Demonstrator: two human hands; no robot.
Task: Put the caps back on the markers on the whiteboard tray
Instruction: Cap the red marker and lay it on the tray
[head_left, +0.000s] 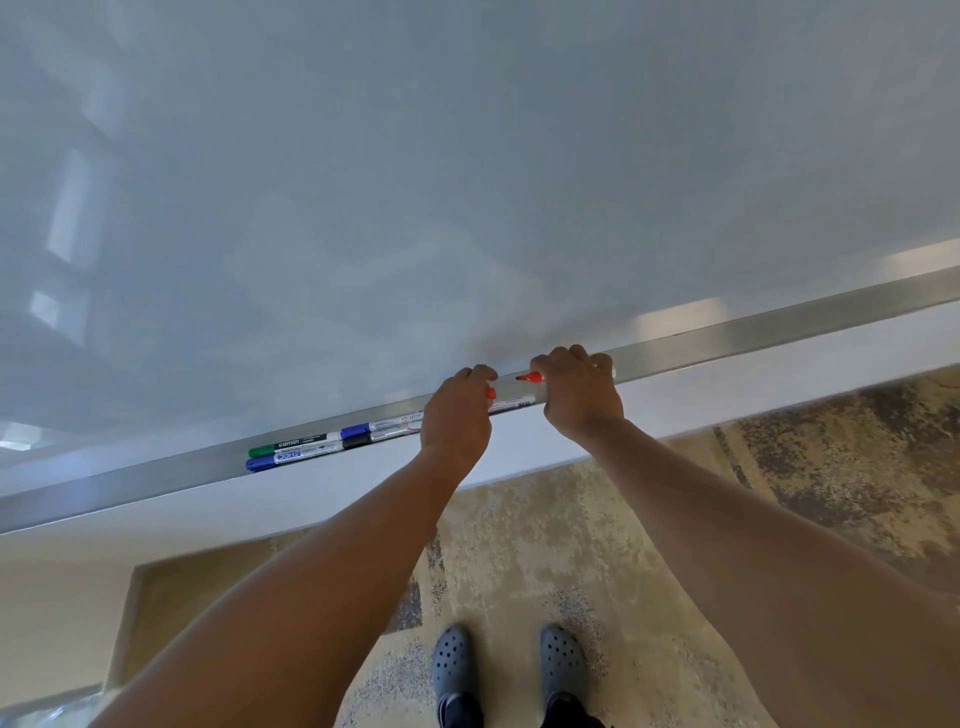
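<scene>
My right hand (579, 392) grips a red marker (531, 378) just above the metal whiteboard tray (130, 491), its bare dark tip pointing left. My left hand (457, 415) is closed on a red cap (490, 393), a short gap left of that tip. On the tray lie a green-capped marker (288, 445), a blue-capped marker (291, 457), another blue-capped marker (379, 427), a black-capped marker (363, 439) and a marker (514, 404) partly hidden between my hands.
The large whiteboard (467, 182) fills the upper view. Below the tray runs a white wall strip (727, 384). Patterned carpet (571, 545) and my two dark clogs (509, 670) are underneath.
</scene>
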